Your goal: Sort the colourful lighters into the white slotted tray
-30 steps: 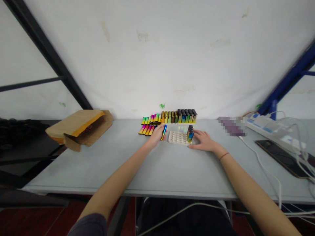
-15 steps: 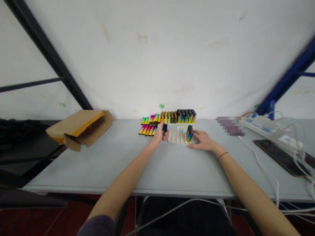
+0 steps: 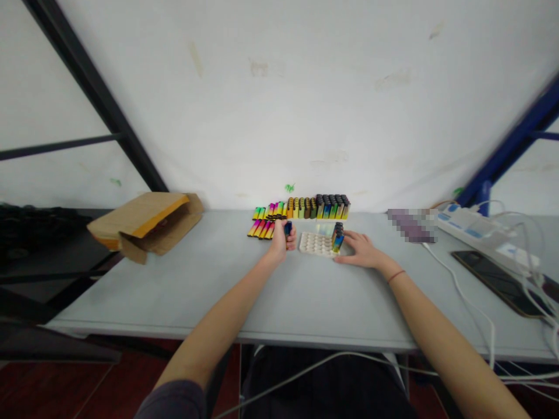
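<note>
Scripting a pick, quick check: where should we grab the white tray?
Pinch the near long edge of the white tray, coming from the person's side. That edge looks bare, while the right end has the stacked lighters and the right hand beside it. The tray lies flat and low, so expect a shallow pinch.

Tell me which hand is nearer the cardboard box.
Left. The left hand grips a lighter to the right of the cardboard box, not touching it. The right hand rests farther right, beyond the white dimpled tray.
</note>
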A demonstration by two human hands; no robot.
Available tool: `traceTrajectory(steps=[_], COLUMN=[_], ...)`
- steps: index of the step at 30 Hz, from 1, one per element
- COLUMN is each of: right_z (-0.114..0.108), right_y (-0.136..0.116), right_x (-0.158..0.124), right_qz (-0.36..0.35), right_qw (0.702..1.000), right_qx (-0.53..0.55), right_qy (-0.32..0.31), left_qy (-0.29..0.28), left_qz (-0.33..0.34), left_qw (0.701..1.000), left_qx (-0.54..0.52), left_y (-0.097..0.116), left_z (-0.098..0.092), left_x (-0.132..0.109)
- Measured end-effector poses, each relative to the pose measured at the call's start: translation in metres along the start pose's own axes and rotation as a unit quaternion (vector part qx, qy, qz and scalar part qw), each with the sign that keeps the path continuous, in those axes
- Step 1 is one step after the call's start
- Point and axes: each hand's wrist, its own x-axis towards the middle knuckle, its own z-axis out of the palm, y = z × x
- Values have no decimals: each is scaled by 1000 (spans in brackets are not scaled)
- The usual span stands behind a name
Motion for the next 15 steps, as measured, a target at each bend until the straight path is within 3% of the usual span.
traceTrajectory(steps=[15], right_z=[1], right_y=[0], right_x=[1], right_qz=[9], right_qw=[1000], right_qx=[0], right_qy=[-4], left_qy=[47], left_qz=[6], left_qw=[998], left_qx=[-38], left_y=[0], left_z=[5], left_x=[-3])
